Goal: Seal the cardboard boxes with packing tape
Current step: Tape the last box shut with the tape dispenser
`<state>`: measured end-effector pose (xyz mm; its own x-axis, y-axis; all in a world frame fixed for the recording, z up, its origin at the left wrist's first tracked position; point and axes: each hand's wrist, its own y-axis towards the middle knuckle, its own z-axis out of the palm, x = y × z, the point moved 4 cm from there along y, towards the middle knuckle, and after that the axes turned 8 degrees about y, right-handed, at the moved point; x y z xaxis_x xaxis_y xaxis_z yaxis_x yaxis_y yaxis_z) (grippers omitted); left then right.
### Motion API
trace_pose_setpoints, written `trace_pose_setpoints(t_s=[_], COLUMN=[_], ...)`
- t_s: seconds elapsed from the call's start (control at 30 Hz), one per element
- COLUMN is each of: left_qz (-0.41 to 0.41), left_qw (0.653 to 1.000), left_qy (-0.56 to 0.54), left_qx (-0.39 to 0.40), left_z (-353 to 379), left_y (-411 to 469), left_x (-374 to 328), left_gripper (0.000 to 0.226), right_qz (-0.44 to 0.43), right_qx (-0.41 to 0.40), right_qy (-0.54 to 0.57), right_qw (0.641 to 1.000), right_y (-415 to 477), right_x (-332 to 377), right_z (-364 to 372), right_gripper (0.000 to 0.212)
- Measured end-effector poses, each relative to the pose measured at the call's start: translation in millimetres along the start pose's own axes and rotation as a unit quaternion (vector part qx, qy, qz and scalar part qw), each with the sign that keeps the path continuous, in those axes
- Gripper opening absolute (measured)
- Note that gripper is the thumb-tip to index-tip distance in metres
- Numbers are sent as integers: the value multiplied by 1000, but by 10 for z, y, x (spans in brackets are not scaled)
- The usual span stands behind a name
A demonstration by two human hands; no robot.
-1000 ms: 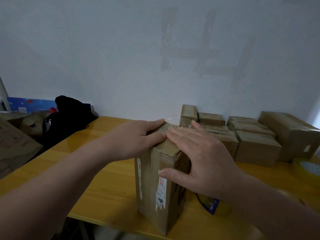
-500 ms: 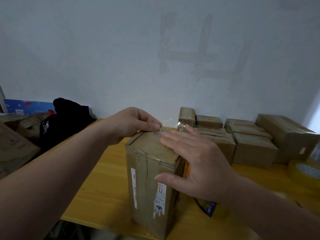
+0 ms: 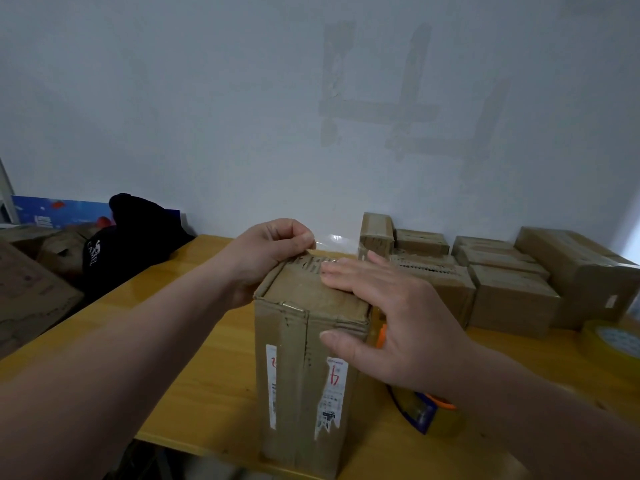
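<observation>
Since your left hand (image 3: pixel 270 251) has quit the top of the upright box (image 3: pixel 304 375) to pinch the loose tape end (image 3: pixel 330 239) at its far edge, your right hand (image 3: pixel 398 317) presses that top with flat fingers; sealing looks unfinished.

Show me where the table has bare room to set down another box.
Best: bare table left of the tall box, out to the black bag. A narrower strip lies in front of the small boxes. The right is crowded: dispenser, tape roll.
</observation>
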<state>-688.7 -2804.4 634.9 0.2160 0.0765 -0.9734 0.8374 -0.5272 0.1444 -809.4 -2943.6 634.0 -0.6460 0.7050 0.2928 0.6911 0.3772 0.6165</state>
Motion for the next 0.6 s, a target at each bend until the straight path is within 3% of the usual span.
trace_pose_setpoints(t_s=[0.1, 0.2, 0.33, 0.47, 0.53, 0.6], left_qz=[-5, 14, 137, 176, 189, 200], left_qw=[999, 989, 925, 883, 877, 885], left_qy=[37, 126, 306, 425, 433, 412], left_qx=[-10, -71, -176, -92, -87, -90], left_z=[5, -39, -80, 46, 27, -8], left_y=[-20, -56, -272, -520, -568, -583], left_x=[-22, -104, -319, -325, -300, -281], left_gripper=[19, 20, 9, 18, 22, 22], right_qz=[0, 0, 25, 27, 34, 107], right_qx=[7, 7, 1, -28, -89, -120], right_qy=[4, -9, -38, -54, -37, 29], right_qw=[1000, 1000, 999, 998, 995, 987], right_y=[1, 0, 8, 10, 3, 27], right_x=[-16, -16, -34, -51, -104, -259], right_z=[2, 12, 47, 30, -63, -166], right_gripper=[61, 61, 62, 69, 74, 88])
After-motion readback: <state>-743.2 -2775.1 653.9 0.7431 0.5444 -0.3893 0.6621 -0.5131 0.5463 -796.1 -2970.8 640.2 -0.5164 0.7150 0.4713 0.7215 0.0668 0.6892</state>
